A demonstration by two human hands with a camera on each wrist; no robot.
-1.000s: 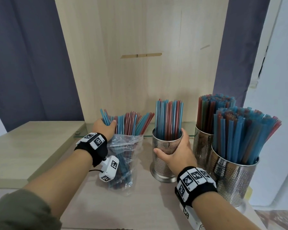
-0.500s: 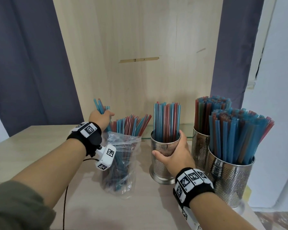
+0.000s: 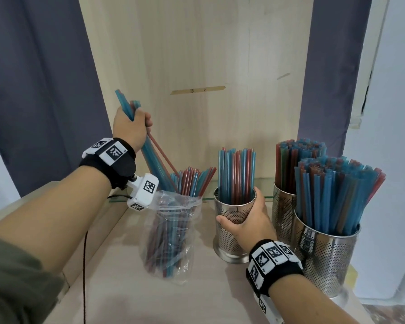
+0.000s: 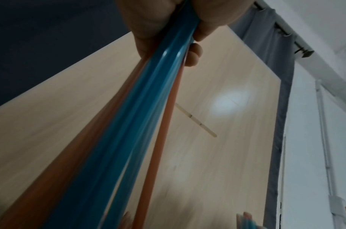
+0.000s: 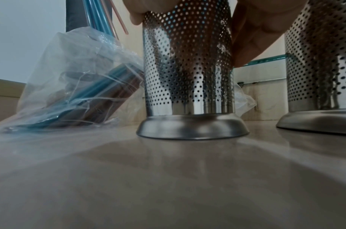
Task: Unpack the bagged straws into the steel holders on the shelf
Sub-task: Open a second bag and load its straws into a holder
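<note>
A small bunch of straws (image 3: 129,106) was gripped in the left hand (image 3: 130,127), raised up-left of the bag (image 3: 171,232), lower ends barely out. The middle holder (image 3: 234,220), right of the bag on the shelf (image 3: 150,300), was clasped by the right hand (image 3: 250,223). Step judged: transfer; next, straws dropped into it. Three holders, one bag counted.

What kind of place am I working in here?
Probably a drinks or café supply corner: perforated steel holders packed with blue and red straws, a clear plastic refill bag, on a pale wooden shelf.
</note>
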